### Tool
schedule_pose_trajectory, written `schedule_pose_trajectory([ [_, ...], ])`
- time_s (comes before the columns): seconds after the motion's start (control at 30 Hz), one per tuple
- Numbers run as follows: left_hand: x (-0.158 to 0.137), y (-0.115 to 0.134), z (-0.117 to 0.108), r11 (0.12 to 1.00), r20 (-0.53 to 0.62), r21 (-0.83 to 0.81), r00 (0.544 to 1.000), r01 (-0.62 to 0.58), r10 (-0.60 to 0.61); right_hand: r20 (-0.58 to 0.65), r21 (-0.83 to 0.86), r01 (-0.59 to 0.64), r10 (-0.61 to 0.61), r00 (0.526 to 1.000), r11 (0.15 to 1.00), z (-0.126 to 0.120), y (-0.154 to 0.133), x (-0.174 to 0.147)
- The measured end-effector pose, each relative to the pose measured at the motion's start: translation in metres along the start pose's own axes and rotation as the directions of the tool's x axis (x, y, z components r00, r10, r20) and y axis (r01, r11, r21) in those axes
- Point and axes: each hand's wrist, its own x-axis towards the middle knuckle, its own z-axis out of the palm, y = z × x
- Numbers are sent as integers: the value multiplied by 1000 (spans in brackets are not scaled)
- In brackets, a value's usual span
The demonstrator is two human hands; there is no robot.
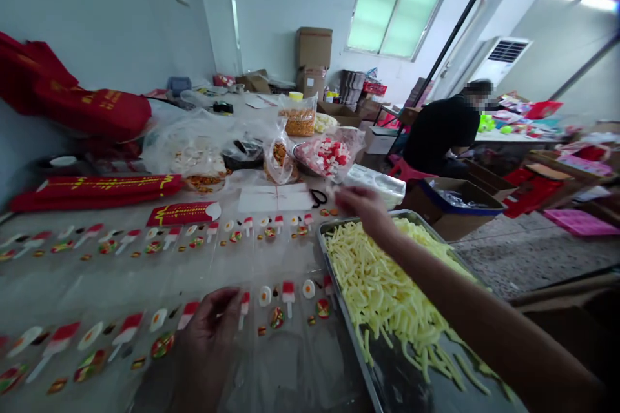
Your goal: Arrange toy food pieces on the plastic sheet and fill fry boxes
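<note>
My left hand (208,329) hovers low over the near row of clear plastic packets, its fingers curled together beside a small red-and-white popsicle piece (244,306). Whatever it pinches, if anything, is hidden. Reaching over the far corner of a metal tray (345,310), my right hand (361,206) is blurred, with its fingertips drawn together near a pale, smeared spot. Pale yellow strips like French fries (387,277) are heaped in that tray. Tiny fried-egg pieces (265,295), round pizza-like pieces (277,317) and burger-like pieces (262,331) lie in the packets.
Behind the packets are black-handled scissors (318,198), a bag of red and white pieces (329,155), a clear plastic box (375,184) and a yellow-lidded jar (296,116). Red cloth (97,190) lies at left. A seated person (438,129) works beyond an open carton (455,203).
</note>
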Motion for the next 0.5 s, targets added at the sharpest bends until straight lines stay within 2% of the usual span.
schedule_pose_trajectory([
  [0.03, -1, 0, -4, 1000, -17, 16, 1000, 5, -4, -82, -12, 27, -28, 996, 1000, -6, -6, 31],
  [0.1, -6, 3, -10, 999, -32, 34, 999, -6, 7, -163, -175, -78, 49, 985, 982, -11, -13, 78],
  [0.13, -9, 4, -12, 999, -31, 42, 999, -15, 16, -187, -253, -109, 62, 980, 961, -12, -13, 89],
  [0.2, -16, 2, -19, 997, -41, 74, 999, -16, 19, -139, -390, -89, 36, 990, 917, -14, -7, 84],
  [0.27, -19, -3, -34, 991, -58, 132, 998, 8, 0, 14, -495, 35, -33, 999, 868, -24, 6, 50],
  [0.33, -20, -8, -54, 977, -46, 212, 999, 29, -20, 141, -602, 136, -63, 988, 787, -48, 17, 2],
  [0.4, -19, -7, -74, 952, -10, 305, 1000, 18, -16, 105, -675, 148, -105, 989, 722, -86, 20, -47],
  [0.47, -21, 4, -82, 925, -2, 380, 1000, -11, 13, -5, -674, 88, -123, 992, 734, -128, 13, -90],
  [0.5, -23, 13, -77, 921, -17, 389, 999, -29, 39, -77, -651, 33, -110, 991, 758, -146, 7, -109],
])
